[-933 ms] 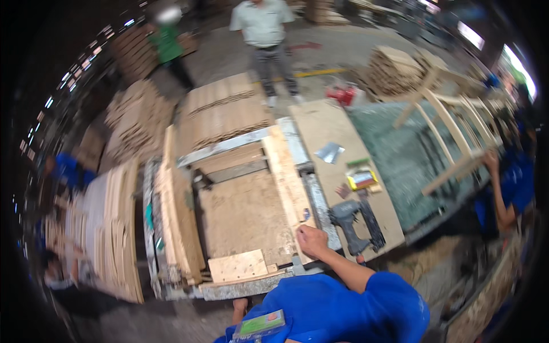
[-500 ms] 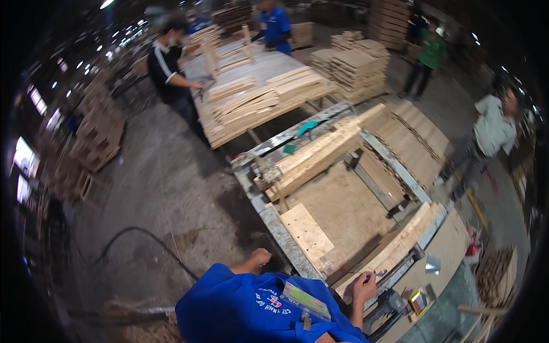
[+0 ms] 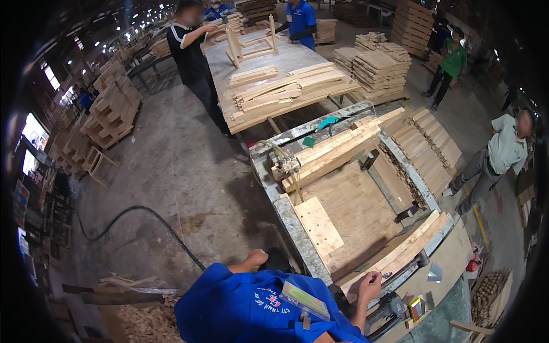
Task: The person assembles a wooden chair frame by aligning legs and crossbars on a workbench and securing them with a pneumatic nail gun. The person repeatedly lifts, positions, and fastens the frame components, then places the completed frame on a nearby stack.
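My left hand (image 3: pixel 257 258) is held low beside the near left side of the wooden work frame, its fingers curled closed; whether anything is in it is hidden. My right hand (image 3: pixel 370 286) is closed in a loose pinch over the near end of a long pale wooden beam (image 3: pixel 403 249). A tiny dark thing shows by its fingertips, too small to name. Next to my right wrist lies a dark power tool (image 3: pixel 391 307). Inside the frame is a plywood panel (image 3: pixel 349 211), with a drilled wooden plate (image 3: pixel 318 228) at its left edge.
Beyond the frame stands a table (image 3: pixel 286 57) with wooden slats, where people work. A teal-handled tool (image 3: pixel 327 122) lies on the far rail. Joined boards (image 3: pixel 429 148) lie to the right, near a standing person (image 3: pixel 503 148). A black hose (image 3: pixel 137 208) crosses the floor at left.
The view has tilted, so the surroundings sit lower and further right. My hands keep nearly the same pose. The person in black has raised an arm toward a wooden frame on the far table.
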Tool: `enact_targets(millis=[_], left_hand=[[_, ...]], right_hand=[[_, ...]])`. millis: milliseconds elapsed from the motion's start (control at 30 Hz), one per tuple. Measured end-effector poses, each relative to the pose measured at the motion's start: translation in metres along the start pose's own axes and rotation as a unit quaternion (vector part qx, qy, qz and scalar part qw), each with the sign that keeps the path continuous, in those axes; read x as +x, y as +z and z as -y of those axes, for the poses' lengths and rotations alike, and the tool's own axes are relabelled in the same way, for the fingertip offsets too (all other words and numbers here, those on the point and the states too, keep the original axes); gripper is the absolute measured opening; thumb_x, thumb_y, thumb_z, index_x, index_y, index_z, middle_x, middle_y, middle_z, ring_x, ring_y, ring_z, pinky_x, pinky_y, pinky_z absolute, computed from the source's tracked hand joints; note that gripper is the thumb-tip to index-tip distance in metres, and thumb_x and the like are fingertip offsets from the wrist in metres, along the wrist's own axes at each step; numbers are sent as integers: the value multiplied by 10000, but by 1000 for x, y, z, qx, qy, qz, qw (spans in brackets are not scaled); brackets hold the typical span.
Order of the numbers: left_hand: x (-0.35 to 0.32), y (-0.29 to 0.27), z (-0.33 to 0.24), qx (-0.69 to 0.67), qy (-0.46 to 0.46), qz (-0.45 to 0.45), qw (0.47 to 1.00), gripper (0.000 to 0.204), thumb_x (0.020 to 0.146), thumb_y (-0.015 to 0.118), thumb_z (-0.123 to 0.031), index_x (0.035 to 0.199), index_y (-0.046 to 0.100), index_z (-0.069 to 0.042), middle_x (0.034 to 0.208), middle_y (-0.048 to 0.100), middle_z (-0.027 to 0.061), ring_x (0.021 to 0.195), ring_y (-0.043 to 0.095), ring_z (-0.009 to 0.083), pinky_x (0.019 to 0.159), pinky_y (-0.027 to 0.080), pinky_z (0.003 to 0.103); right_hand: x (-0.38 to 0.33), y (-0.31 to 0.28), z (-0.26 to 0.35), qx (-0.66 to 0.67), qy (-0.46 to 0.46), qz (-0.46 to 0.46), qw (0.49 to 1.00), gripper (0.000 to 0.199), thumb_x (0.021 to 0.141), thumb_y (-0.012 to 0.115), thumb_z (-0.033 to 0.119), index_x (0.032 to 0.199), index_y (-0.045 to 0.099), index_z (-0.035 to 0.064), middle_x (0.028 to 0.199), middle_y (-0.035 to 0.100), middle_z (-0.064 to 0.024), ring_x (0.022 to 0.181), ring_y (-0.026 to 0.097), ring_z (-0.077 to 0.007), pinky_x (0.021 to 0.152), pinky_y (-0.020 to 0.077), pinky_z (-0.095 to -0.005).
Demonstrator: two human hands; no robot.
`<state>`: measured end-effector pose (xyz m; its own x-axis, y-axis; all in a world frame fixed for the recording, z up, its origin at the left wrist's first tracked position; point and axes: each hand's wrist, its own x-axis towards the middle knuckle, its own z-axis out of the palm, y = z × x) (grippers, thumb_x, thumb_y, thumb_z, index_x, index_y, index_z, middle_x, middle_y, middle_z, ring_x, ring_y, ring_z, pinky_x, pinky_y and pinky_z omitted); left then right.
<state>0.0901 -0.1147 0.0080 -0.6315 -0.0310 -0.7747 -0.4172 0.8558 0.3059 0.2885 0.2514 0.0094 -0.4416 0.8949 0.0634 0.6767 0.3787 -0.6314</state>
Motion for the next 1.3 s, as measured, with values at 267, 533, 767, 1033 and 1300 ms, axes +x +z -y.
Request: enact_targets(millis=[267,533,767,1033,1300], left_hand=[[22,-28,-5,-27,-49,76,996,369,868,599,-318,1036,767,-36,1069,757,198,1023,735,351,883,562,435],[69,-82,-27,-3,42,44,998,322,854,568,-294,791,751,-38,784,732,173,750,738,317,696,584,421],[108,-138,-26,-72,62,28,995,326,841,551,-256,682,707,-18,678,693,170,703,726,310,668,570,443],[132,-169,-2,6,47,68,997,307,784,546,-267,697,731,-38,764,732,201,827,747,344,782,578,424],[145,-174,-14,7,76,72,994,314,787,546,-288,715,729,-43,794,737,177,852,738,356,774,560,445]], right_hand=[[-1,2,10,2,18,-18,1000,185,948,632,267,983,671,89,760,669,-103,694,648,-271,668,510,-418],[-10,18,35,-53,76,-93,991,239,952,579,320,972,624,86,810,681,-151,742,659,-351,696,510,-469],[-10,31,54,-97,148,-140,974,303,954,547,371,1008,613,80,886,698,-155,820,669,-385,763,503,-494],[-15,43,67,-112,170,-177,963,269,947,558,335,985,582,70,879,682,-172,813,653,-403,769,497,-505],[-20,42,72,-119,197,-156,961,241,938,549,298,964,562,59,834,655,-164,783,639,-377,760,497,-484]])
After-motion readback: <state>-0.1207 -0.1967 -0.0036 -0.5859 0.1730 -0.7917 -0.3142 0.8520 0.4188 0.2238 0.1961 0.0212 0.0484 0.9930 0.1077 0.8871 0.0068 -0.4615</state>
